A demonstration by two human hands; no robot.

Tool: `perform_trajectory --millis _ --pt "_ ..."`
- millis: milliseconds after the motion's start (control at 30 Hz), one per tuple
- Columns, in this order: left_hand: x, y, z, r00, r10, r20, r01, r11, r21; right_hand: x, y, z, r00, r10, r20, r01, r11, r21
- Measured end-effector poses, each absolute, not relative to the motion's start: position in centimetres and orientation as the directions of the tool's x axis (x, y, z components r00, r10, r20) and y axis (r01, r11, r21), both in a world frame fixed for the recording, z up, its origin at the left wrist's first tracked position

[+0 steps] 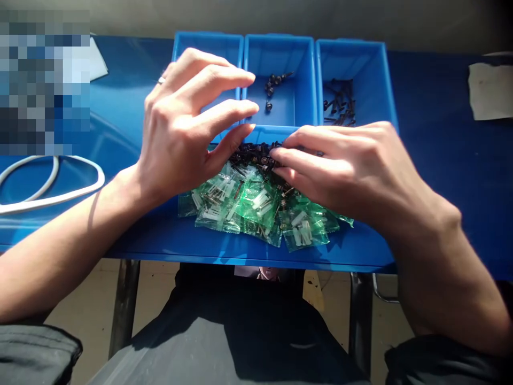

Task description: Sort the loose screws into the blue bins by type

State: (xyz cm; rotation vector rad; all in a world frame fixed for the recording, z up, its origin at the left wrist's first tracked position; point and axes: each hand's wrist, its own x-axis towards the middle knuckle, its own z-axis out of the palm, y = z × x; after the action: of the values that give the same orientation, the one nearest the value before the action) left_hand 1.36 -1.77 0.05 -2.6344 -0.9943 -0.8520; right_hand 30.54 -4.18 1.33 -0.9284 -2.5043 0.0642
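"Dark screws [262,159]: where do they lie?"

"Heaped just behind the green packets [258,202] on the bench [436,166], before three blue bins [305,88]; others lie inside the middle and right bins."

"And each grip?"

"Left hand [180,120]: thumb and fingers apart, beside the heap. Right hand [344,168]: fingertips at the heap, near one another; whether they clamp a screw cannot be told."

One head view looks forward and down across the lap [192,347], near the left hand [182,125] and right hand [344,166], taking in the counter [152,238] up to the wall [280,16]; its pixelated upper-left corner is hard to read.
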Motion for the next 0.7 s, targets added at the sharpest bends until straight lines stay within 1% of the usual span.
perform_trajectory --millis 100,167,233,300,400,500,567,633,700 --pt "1.3 -1.3 -0.4 0.637 0.539 0.552 0.639 -0.769 0.014 30.3 -4.3 0.8 -0.758 0.558 0.337 0.590 0.807 -0.009" --pt "1.3 -1.0 -0.6 0.670 0.508 0.542 0.609 -0.793 -0.009 30.3 -4.2 0.6 -0.762 0.551 0.339 0.594 0.804 0.027" --pt "1.2 -0.8 -0.9 0.681 0.484 0.550 0.596 -0.802 -0.032 30.3 -4.2 0.5 -0.752 0.567 0.335 0.605 0.796 0.009" --pt "1.2 -0.7 -1.1 0.685 0.455 0.569 0.586 -0.808 -0.059 30.1 -4.2 0.6 -0.740 0.575 0.350 0.603 0.797 -0.033" --pt "1.2 -0.8 -1.1 0.683 0.449 0.576 0.589 -0.805 -0.070 29.9 -4.3 0.9 -0.676 0.593 0.438 0.602 0.787 -0.136" --pt "1.2 -0.9 -1.0 0.677 0.470 0.567 0.602 -0.797 -0.058 29.7 -4.5 1.5 -0.578 0.608 0.544 0.543 0.784 -0.300" --pt "1.2 -0.9 -0.9 0.678 0.475 0.561 0.602 -0.796 -0.054 29.5 -4.6 1.7 -0.511 0.631 0.584 0.486 0.772 -0.410" --pt "1.3 -1.0 -0.8 0.671 0.488 0.559 0.605 -0.795 -0.032 29.4 -4.7 1.9 -0.436 0.670 0.601 0.472 0.739 -0.482" --pt "1.3 -1.0 -0.8 0.658 0.508 0.556 0.611 -0.792 0.001 29.6 -4.6 1.9 -0.330 0.715 0.617 0.509 0.685 -0.521"
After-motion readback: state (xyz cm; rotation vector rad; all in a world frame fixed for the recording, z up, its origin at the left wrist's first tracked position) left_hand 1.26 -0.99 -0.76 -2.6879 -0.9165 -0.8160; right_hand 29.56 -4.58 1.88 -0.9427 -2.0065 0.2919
